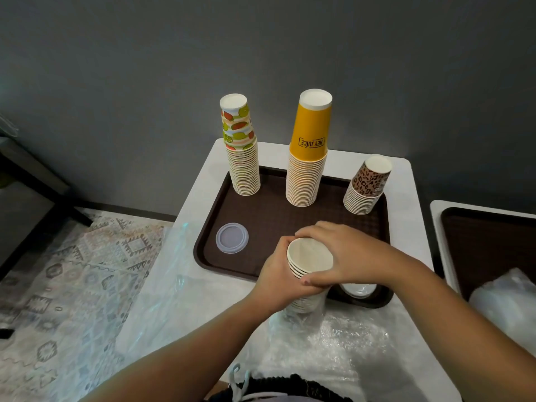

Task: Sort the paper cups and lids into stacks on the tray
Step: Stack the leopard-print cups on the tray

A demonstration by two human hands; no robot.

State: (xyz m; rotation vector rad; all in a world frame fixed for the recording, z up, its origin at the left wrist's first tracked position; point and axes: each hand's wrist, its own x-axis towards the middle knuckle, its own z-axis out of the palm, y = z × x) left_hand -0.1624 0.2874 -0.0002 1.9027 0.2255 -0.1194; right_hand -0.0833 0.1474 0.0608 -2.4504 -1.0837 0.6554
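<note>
A brown tray on the white table carries three upturned cup stacks: fruit-print cups at the back left, yellow cups in the middle, leopard-print cups at the back right. A clear lid lies flat on the tray's left side. More lids sit at the tray's front right, partly hidden by my right wrist. At the tray's front edge, both hands grip an open-side-up stack of white cups: my left hand wraps its left side and my right hand curls over its rim.
Crumpled clear plastic wrap covers the table's near part and hangs off its left side. A second brown tray holding a plastic bag stands at the right. A patterned rug lies on the floor to the left.
</note>
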